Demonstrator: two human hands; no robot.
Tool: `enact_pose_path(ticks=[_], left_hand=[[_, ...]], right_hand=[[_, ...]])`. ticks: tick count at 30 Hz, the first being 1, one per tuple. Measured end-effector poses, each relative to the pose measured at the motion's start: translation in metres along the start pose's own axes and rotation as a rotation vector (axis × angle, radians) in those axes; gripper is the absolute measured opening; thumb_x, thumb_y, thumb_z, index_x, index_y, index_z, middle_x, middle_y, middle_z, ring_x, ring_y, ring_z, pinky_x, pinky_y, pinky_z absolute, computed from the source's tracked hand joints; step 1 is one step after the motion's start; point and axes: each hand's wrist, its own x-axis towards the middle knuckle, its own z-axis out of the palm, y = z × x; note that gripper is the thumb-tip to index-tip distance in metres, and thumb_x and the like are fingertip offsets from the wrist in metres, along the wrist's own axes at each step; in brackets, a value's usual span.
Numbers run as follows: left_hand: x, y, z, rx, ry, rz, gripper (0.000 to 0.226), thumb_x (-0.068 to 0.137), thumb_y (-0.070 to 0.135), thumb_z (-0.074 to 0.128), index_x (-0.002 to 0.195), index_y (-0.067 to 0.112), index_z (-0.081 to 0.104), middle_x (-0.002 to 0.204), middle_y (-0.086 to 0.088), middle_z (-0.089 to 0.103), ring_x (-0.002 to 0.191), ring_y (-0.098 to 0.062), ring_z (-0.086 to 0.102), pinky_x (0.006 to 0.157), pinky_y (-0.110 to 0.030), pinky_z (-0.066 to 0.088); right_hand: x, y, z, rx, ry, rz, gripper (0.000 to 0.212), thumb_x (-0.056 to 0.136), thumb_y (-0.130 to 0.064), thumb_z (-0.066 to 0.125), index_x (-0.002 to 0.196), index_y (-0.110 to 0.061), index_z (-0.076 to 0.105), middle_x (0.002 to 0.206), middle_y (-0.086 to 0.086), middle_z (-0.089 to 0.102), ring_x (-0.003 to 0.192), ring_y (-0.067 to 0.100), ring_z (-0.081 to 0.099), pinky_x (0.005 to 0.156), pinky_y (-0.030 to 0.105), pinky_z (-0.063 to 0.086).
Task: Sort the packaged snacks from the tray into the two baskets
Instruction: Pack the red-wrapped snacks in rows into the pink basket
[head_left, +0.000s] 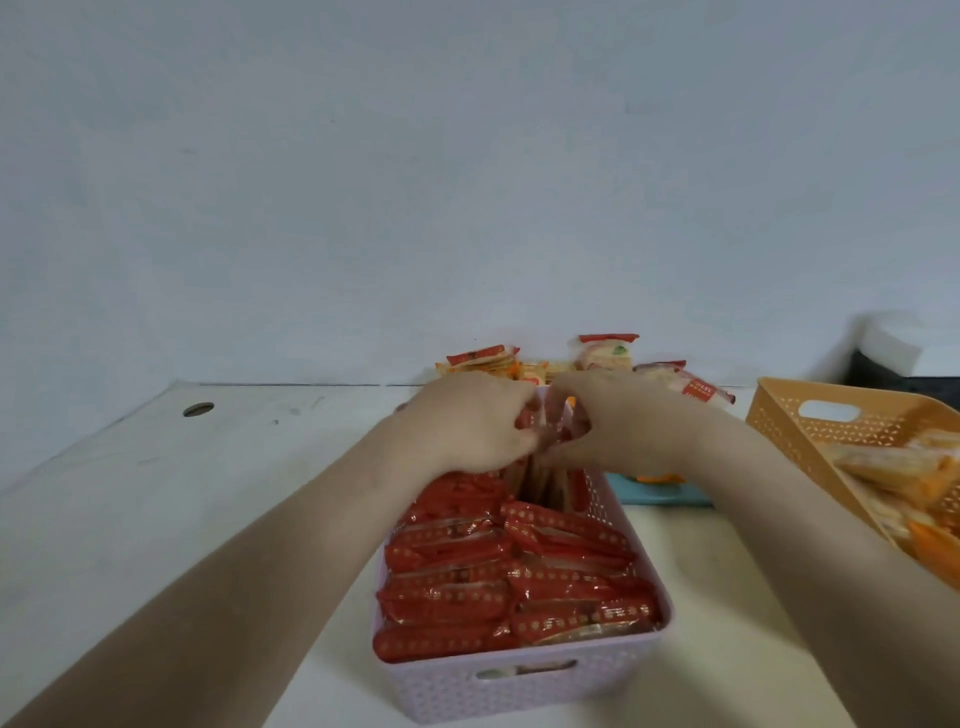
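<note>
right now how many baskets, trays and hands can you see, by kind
Baskets: 2, a lilac basket and an orange basket
Trays: 1, a teal tray, mostly hidden
Hands: 2, left hand and right hand
Total: 5

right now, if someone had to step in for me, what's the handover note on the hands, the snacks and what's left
Left hand and right hand: both at the far end of the pink basket, fingers curled around red packets there; the exact grip is blurred.
Pink basket: nearly full of red packets set in rows.
Orange basket, to the right: holds orange packets.
Still to sort: a few packets behind the hands, and an orange one on the blue tray, mostly hidden by the right arm.
Next, likely: settle the packets in hand, then clear the rest.
</note>
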Motion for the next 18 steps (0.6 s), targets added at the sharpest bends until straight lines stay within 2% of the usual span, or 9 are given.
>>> enact_pose_path(ticks=[2, 4, 6, 8, 11, 15, 18], left_hand=[[0.012, 0.008, 0.002, 0.09, -0.07, -0.063, 0.036, 0.091, 0.058, 0.041, 0.099, 0.024, 0.051, 0.104, 0.0, 0.065, 0.094, -0.024, 0.06, 0.074, -0.036, 0.046], [0.02, 0.01, 0.004, 0.12, -0.142, -0.095, 0.039, 0.089, 0.057, 0.044, 0.106, 0.021, 0.049, 0.11, -0.003, 0.064, 0.098, -0.027, 0.059, 0.076, -0.037, 0.046], [0.023, 0.008, 0.003, 0.083, -0.188, -0.12, 0.049, 0.085, 0.06, 0.048, 0.112, 0.019, 0.047, 0.112, -0.004, 0.062, 0.101, -0.027, 0.059, 0.082, -0.04, 0.048], [0.025, 0.008, 0.005, 0.004, -0.19, -0.134, 0.047, 0.082, 0.061, 0.052, 0.104, 0.019, 0.045, 0.106, -0.003, 0.062, 0.097, -0.027, 0.059, 0.084, -0.042, 0.049], [0.029, 0.004, 0.015, -0.077, -0.135, -0.174, 0.047, 0.075, 0.061, 0.058, 0.1, 0.023, 0.046, 0.098, 0.002, 0.063, 0.088, -0.022, 0.059, 0.08, -0.042, 0.051], [0.027, -0.004, 0.022, -0.197, -0.087, -0.238, 0.049, 0.074, 0.055, 0.061, 0.112, 0.026, 0.048, 0.1, 0.003, 0.061, 0.089, -0.02, 0.059, 0.082, -0.043, 0.05], [0.027, -0.012, 0.026, -0.239, -0.047, -0.23, 0.04, 0.079, 0.052, 0.059, 0.111, 0.03, 0.049, 0.102, 0.004, 0.062, 0.091, -0.018, 0.058, 0.081, -0.039, 0.05]], right_hand=[[-0.006, -0.006, 0.007, -0.021, 0.008, -0.004, 0.039, 0.079, -0.046, 0.071, 0.102, -0.022, 0.049, 0.08, -0.015, 0.043, 0.088, 0.012, 0.047, 0.059, 0.024, 0.034], [-0.01, -0.008, 0.013, -0.06, 0.036, -0.003, 0.045, 0.078, -0.046, 0.072, 0.104, -0.021, 0.045, 0.086, -0.011, 0.046, 0.094, 0.017, 0.047, 0.063, 0.028, 0.036], [-0.012, -0.008, 0.02, -0.109, 0.066, -0.007, 0.059, 0.076, -0.046, 0.072, 0.119, -0.018, 0.045, 0.103, -0.004, 0.058, 0.101, 0.021, 0.052, 0.072, 0.032, 0.041], [-0.01, -0.008, 0.026, -0.158, 0.105, -0.021, 0.069, 0.076, -0.04, 0.072, 0.132, -0.015, 0.04, 0.114, 0.002, 0.062, 0.103, 0.024, 0.057, 0.068, 0.031, 0.043], [-0.009, -0.01, 0.032, -0.125, 0.21, 0.003, 0.047, 0.081, -0.021, 0.065, 0.121, -0.015, 0.041, 0.106, 0.003, 0.062, 0.097, 0.027, 0.058, 0.053, 0.029, 0.031], [-0.014, -0.007, 0.029, 0.092, 0.308, 0.079, 0.042, 0.074, -0.019, 0.065, 0.111, -0.02, 0.047, 0.089, -0.002, 0.064, 0.088, 0.022, 0.058, 0.066, 0.038, 0.049], [-0.02, -0.009, 0.017, 0.151, 0.317, 0.059, 0.033, 0.074, -0.022, 0.066, 0.106, -0.023, 0.056, 0.091, -0.007, 0.064, 0.089, 0.017, 0.059, 0.072, 0.033, 0.049]])
